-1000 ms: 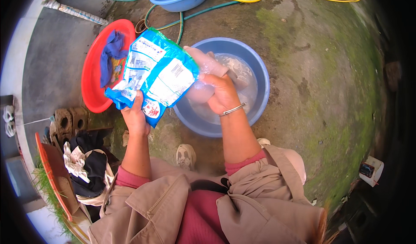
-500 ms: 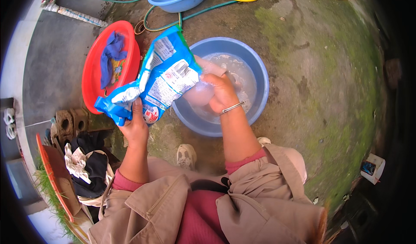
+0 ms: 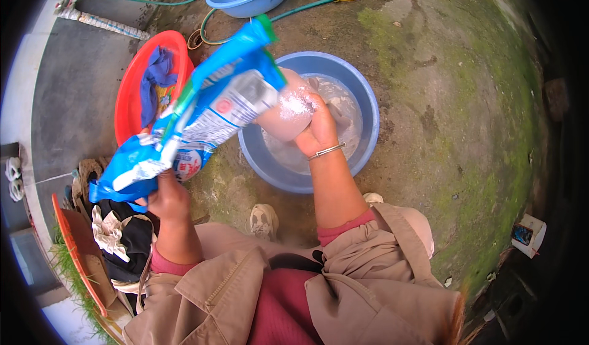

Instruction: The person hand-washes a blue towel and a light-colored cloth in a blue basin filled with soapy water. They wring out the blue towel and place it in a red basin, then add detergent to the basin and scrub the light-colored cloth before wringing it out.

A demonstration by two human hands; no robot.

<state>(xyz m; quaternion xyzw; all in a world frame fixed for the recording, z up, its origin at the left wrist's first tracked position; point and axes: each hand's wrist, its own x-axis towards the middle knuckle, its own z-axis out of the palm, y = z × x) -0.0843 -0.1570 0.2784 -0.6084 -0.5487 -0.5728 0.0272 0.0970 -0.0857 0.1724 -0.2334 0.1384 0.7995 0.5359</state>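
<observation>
Left hand grips packet, right hand grips cloth above basin; careless packet tilt could cause spill outside.

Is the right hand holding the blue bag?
No, the left hand grips the blue bag; the right hand holds a pinkish item.
</observation>
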